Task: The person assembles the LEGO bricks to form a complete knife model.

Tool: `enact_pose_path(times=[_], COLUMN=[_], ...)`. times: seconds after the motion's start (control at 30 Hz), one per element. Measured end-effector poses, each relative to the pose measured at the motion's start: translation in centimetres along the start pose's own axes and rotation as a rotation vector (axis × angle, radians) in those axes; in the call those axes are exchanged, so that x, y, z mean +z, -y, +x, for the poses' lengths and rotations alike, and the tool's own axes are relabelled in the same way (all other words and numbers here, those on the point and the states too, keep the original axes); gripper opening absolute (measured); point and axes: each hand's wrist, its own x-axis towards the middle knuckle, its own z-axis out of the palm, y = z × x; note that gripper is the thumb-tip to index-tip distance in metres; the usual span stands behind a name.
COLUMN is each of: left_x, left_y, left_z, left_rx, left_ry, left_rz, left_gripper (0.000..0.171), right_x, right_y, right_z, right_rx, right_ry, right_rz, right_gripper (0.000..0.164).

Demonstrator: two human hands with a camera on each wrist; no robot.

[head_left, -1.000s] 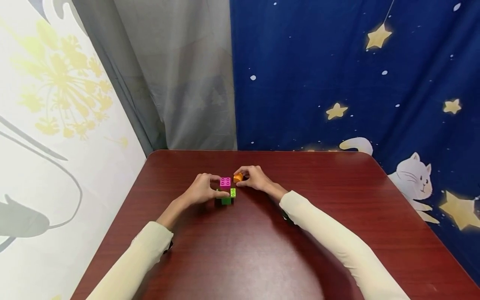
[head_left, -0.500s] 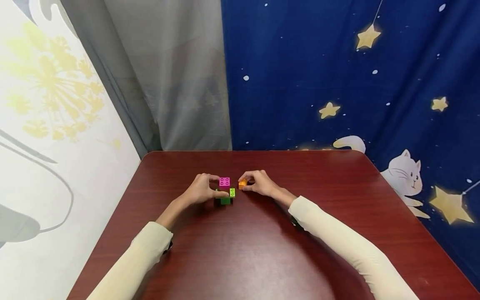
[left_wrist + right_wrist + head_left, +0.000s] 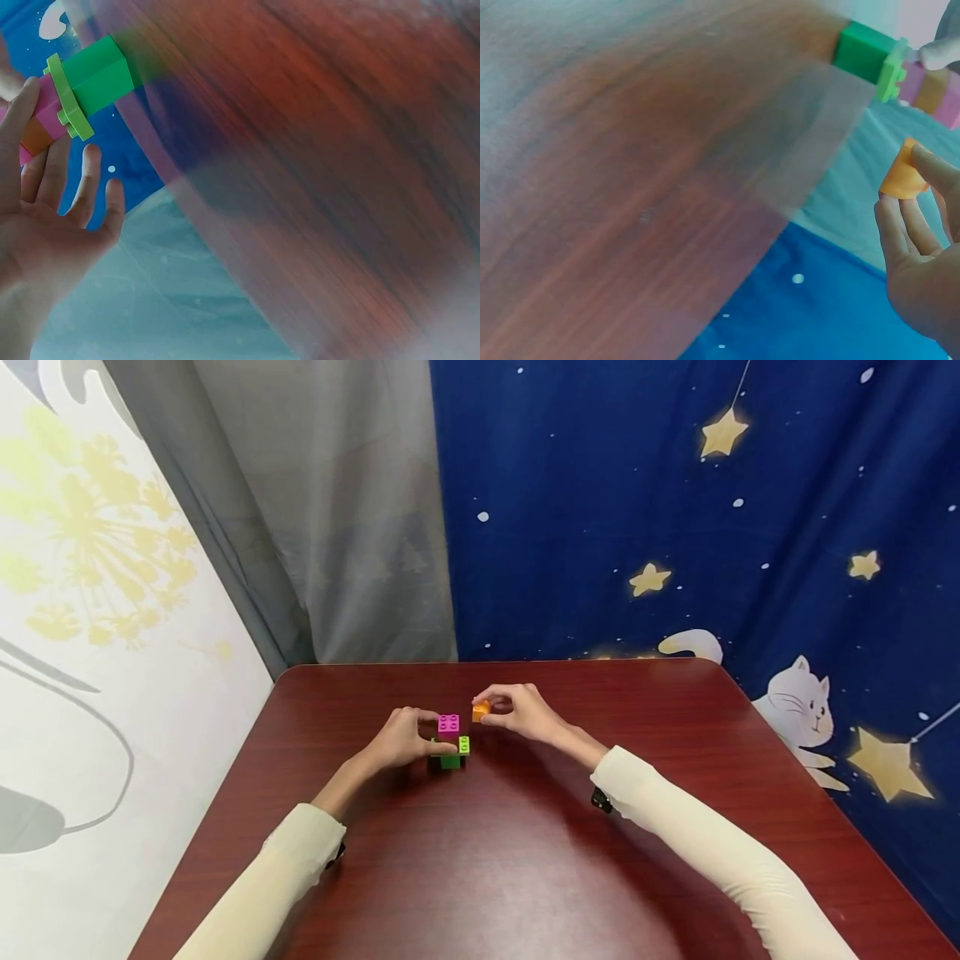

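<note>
A stack of toy bricks stands on the table in front of my left hand (image 3: 397, 742), whose thumb and fingers grip it from the left. At its bottom is a green brick (image 3: 864, 51), with a wider lime-green plate (image 3: 891, 71) above. Higher come a pink layer, an orange band (image 3: 931, 91) and a pink top brick (image 3: 448, 723) with studs up. To the right, my right hand (image 3: 531, 717) pinches an orange brick (image 3: 480, 712) between thumb and fingertips, beside the stack and apart from it. The right wrist view shows this orange brick (image 3: 904, 178) with a curved side.
The dark red wooden table (image 3: 480, 868) stretches out on all sides of the hands. Behind its far edge hang a grey curtain (image 3: 367, 527) and a blue curtain (image 3: 570, 510) with stars. A white patterned cloth (image 3: 82, 710) hangs along the left.
My right hand shifted right and nearer with the orange brick, then moved up and slightly back, turning it a little. The left hand keeps its grip on the stack. The head view swung slightly right.
</note>
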Motion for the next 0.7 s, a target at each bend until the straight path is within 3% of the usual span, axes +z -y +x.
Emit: enact_pose_path(times=[0.4, 0.7], left_x=[0.1, 0.1], left_y=[0.0, 0.0], left_z=[0.2, 0.3], left_rx=[0.008, 0.024], left_ry=[0.008, 0.01], left_rz=[-0.012, -0.03], left_gripper=[0.061, 0.056], right_x=[-0.8, 0.0], right_y=[3.4, 4.8], right_z=[0.5, 0.8], right_rx=[-0.105, -0.114], right_ry=[0.002, 0.04], right_rz=[0.048, 0.102], right_gripper=[0.027, 0.027])
